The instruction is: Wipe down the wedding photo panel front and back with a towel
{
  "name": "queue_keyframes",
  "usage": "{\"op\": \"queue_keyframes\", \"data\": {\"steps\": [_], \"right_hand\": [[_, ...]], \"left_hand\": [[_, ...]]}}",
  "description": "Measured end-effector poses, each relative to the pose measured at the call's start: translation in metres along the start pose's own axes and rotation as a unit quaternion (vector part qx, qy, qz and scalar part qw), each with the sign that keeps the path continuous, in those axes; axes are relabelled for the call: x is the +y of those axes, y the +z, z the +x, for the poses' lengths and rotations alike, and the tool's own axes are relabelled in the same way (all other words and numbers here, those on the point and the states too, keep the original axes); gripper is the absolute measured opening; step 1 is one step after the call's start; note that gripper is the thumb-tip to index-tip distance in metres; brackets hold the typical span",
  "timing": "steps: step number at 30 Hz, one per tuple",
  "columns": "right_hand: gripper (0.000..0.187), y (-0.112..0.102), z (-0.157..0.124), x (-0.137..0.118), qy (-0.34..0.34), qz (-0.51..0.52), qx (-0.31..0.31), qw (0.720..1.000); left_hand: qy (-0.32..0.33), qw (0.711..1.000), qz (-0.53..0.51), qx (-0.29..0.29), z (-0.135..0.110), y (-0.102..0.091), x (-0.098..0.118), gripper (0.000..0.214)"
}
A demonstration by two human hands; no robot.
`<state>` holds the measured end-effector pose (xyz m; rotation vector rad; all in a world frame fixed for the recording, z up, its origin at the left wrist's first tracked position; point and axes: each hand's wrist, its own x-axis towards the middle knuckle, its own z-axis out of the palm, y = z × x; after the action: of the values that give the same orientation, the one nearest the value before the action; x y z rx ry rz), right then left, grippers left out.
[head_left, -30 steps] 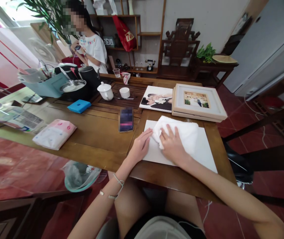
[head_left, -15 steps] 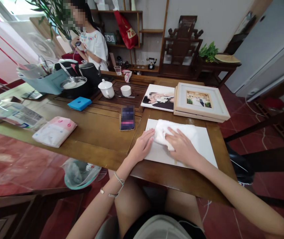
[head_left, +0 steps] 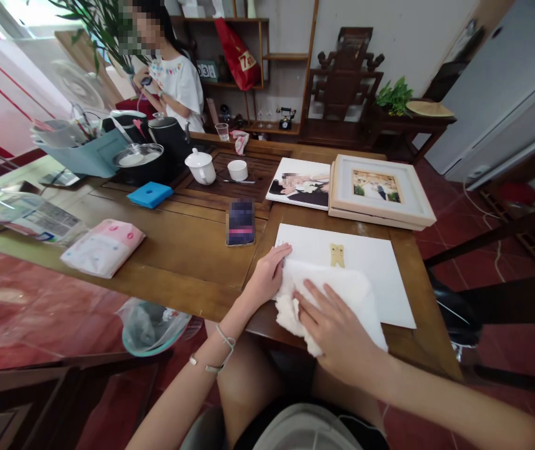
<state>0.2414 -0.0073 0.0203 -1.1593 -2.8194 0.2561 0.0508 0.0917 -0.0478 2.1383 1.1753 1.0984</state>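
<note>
A flat white panel point(head_left: 396, 284) lies near the table's front edge, with a small yellowish metal-looking piece point(head_left: 337, 254) on its surface. Spread over the panel's front part is a white cloth point(head_left: 342, 281), which hangs a little past that edge. My right hand point(head_left: 337, 331) presses on the cloth, its fingers bunching a fold. Along the panel's left edge rests my left hand point(head_left: 267, 272), fingers stretched out and nearly flat, close to the cloth. A phone point(head_left: 240, 222) lies just beyond my left hand.
Behind the panel are a photo print point(head_left: 298, 181) and stacked wooden picture frames point(head_left: 382, 187). A lidded white cup point(head_left: 200, 166), a small white bowl point(head_left: 238, 170), a blue block point(head_left: 150, 195) and a tissue pack point(head_left: 103, 247) stand leftward. A person point(head_left: 178, 81) is behind the table.
My right hand has drawn the cloth toward me, from the panel's far part to its front edge, uncovering the yellowish piece. My left hand has barely moved.
</note>
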Motion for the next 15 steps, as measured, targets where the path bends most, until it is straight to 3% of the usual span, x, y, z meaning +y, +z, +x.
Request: {"op": "queue_keyframes", "data": {"steps": [3,8,11,15], "right_hand": [[0.062,-0.010,0.006,0.037,0.050,0.020,0.013,0.998],[0.042,-0.022,0.053,0.100,0.154,0.021,0.061,0.986],[0.037,-0.025,0.089,0.104,0.151,0.027,0.058,0.986],[0.032,-0.022,0.127,0.088,0.091,0.035,0.051,0.994]], "left_hand": [[0.018,1.000,-0.001,0.003,0.000,0.001,-0.001,0.038],[0.028,0.999,-0.002,0.015,0.000,0.003,-0.004,0.037],[0.030,0.999,-0.002,0.020,0.000,0.003,-0.003,0.035],[0.025,1.000,0.004,0.017,0.002,0.001,0.000,0.035]]}}
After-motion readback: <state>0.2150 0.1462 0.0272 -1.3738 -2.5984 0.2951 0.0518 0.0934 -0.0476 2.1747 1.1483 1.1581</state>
